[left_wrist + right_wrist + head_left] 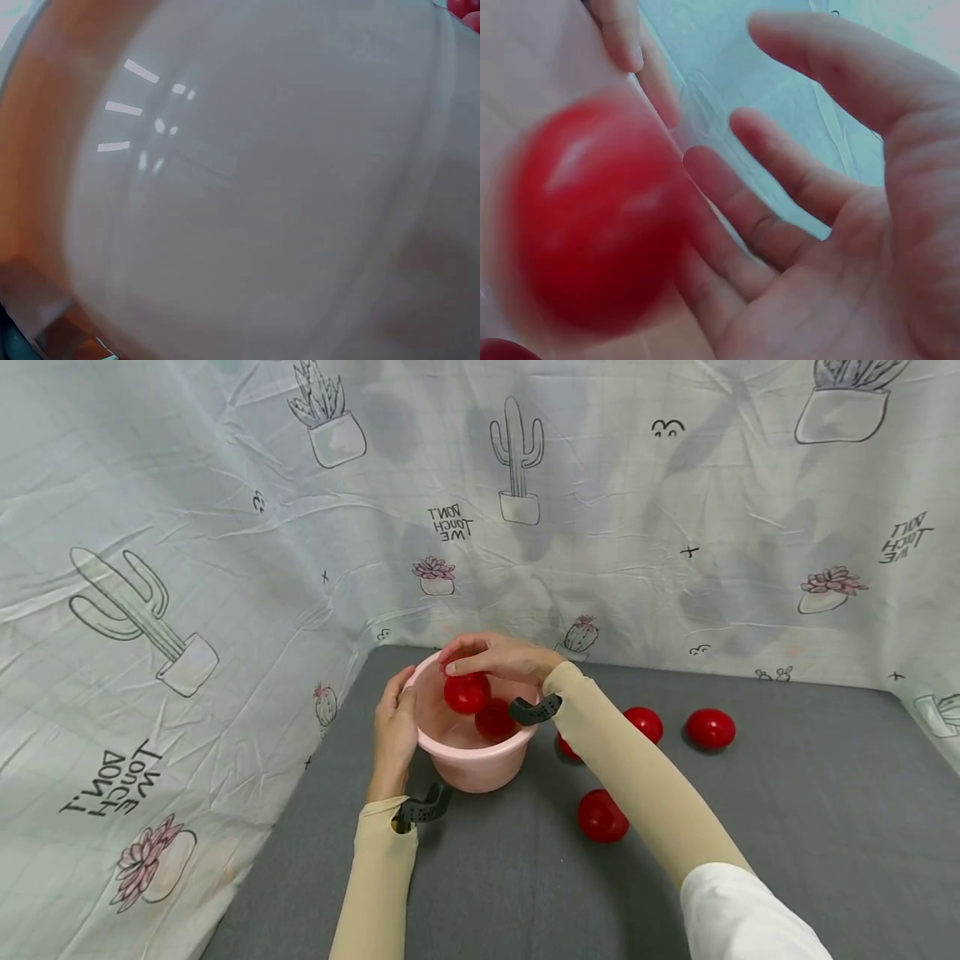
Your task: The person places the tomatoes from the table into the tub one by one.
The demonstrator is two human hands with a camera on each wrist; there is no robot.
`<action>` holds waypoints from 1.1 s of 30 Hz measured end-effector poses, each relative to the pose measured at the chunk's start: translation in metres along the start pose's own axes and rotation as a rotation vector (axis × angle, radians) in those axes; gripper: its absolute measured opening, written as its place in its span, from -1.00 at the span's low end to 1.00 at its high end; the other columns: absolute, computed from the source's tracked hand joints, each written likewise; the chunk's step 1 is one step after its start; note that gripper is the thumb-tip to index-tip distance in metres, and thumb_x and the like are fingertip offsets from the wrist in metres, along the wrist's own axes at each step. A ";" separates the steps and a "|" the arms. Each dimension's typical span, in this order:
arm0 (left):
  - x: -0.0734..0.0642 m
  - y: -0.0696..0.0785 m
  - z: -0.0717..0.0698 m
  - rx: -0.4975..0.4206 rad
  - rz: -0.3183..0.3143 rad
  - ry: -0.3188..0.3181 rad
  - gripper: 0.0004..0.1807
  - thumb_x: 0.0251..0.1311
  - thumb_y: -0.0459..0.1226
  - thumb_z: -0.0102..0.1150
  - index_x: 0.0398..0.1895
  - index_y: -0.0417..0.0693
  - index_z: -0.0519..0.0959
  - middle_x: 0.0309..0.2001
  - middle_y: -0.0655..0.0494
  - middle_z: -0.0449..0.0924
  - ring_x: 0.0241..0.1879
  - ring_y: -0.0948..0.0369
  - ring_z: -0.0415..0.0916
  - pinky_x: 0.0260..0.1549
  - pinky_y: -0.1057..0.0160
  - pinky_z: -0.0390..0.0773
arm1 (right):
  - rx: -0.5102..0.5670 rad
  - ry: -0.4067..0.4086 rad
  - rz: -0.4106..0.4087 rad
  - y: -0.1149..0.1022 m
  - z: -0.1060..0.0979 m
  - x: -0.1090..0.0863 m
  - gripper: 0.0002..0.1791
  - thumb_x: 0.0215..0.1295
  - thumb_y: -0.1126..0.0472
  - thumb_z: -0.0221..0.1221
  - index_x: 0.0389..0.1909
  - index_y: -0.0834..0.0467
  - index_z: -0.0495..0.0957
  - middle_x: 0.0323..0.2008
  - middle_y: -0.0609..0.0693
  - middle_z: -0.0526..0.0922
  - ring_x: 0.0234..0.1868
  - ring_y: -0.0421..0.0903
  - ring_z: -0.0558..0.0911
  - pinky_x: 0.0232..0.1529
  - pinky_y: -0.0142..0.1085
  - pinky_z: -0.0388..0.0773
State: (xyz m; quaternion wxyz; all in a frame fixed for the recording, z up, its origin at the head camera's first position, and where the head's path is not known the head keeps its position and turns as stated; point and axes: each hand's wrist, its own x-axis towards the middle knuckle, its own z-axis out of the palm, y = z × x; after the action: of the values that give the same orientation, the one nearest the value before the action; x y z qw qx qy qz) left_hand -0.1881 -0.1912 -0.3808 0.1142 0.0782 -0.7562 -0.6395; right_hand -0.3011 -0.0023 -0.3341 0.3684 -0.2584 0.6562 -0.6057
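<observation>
A pink bowl (480, 770) stands on the grey table. My left hand (395, 727) grips its left side, thumb at the rim; the bowl's glossy wall (262, 187) fills most of the left wrist view. Over the opening, my right hand (502, 658) has its fingers spread. A red tomato (467, 695) is just below them. In the right wrist view that tomato (600, 225) is motion-blurred, beside the fingertips, with thumb and fingers wide apart. Another tomato (495, 720) lies inside the bowl, partly hidden by the right wrist strap.
Several more tomatoes lie on the table right of the bowl: one near the forearm (602, 816), one farther right (711, 729), and others partly behind the right sleeve (645, 768). A patterned cloth (615, 552) hangs behind and along the left side.
</observation>
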 end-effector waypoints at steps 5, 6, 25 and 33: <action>0.001 0.000 -0.001 0.008 -0.011 -0.011 -0.50 0.54 -0.21 -0.25 0.48 -0.01 0.33 0.49 0.00 0.31 0.46 0.02 0.29 0.47 -0.09 0.27 | -0.017 -0.013 -0.081 -0.002 -0.002 -0.001 -0.47 0.35 0.16 0.26 0.25 0.32 0.44 0.24 0.32 0.51 0.34 0.29 0.46 0.47 0.14 0.30; 0.001 0.000 -0.001 0.009 -0.013 -0.013 -0.50 0.54 -0.21 -0.25 0.48 0.00 0.33 0.50 0.00 0.31 0.47 0.03 0.29 0.48 -0.08 0.26 | -0.023 -0.018 -0.087 -0.002 -0.002 -0.001 -0.47 0.36 0.16 0.25 0.26 0.32 0.44 0.24 0.33 0.50 0.34 0.30 0.45 0.47 0.14 0.29; 0.002 0.000 0.000 -0.028 0.013 -0.013 -0.51 0.56 -0.23 -0.25 0.48 -0.05 0.33 0.49 -0.02 0.31 0.47 0.05 0.27 0.48 -0.02 0.25 | -0.059 -0.002 -0.203 -0.027 0.001 -0.043 -0.56 0.50 0.21 0.05 0.28 0.35 0.46 0.23 0.37 0.57 0.19 0.13 0.66 0.34 0.02 0.50; 0.001 0.000 0.001 -0.024 0.000 -0.015 -0.50 0.57 -0.22 -0.26 0.50 0.00 0.32 0.50 0.02 0.30 0.48 0.08 0.24 0.48 0.01 0.24 | -0.024 0.096 -0.384 -0.017 0.010 -0.106 -0.61 0.46 0.11 0.14 0.19 0.22 0.57 0.05 0.06 0.73 0.11 0.06 0.70 0.28 0.01 0.55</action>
State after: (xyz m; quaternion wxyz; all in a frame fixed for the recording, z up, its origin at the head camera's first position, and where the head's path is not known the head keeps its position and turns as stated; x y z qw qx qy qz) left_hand -0.1895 -0.1909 -0.3812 0.1096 0.0722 -0.7493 -0.6491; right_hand -0.2318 0.0728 -0.2995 0.2110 -0.3540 0.6189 -0.6686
